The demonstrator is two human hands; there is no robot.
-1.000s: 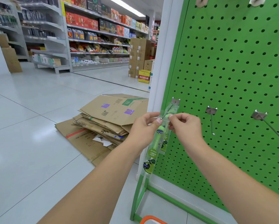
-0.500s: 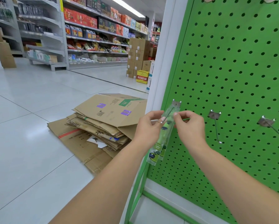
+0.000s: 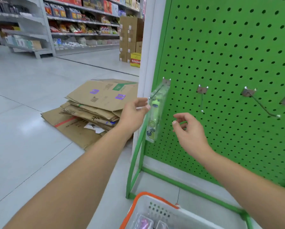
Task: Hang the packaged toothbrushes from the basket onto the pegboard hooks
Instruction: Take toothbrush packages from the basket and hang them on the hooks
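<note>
toothbrush pack [image 3: 153, 113] hangs on the leftmost hook [image 3: 158, 90] of the green pegboard [image 3: 229, 63], its top threaded on the wire, body dangling free by the board's left edge.

left hand [image 3: 133, 114]: fingers loosely spread, fingertips just beside the pack's left edge; contact cannot be told. holds nothing.
right hand [image 3: 189, 129]: fingers relaxed and part curled, apart from the pack, holds nothing.

step in hand (judgement): one pack hung and let go; this cycle looks done. next move calls for a reach down to the basket [image 3: 156, 210] at bottom of view, a pinch on a fresh pack near its top hole, then lining that hole with a hook tip. hooks angle outward, so the hole must go over the tip before sliding back.

counts:
- packs on board: 1
- hooks in view: 4, one loaded, three bare, the rightmost cut by the frame edge
- packs visible in basket: 2 at least, pinkish, partly cropped; true number cannot be told
- baskets: 1
- hands: 2
</note>
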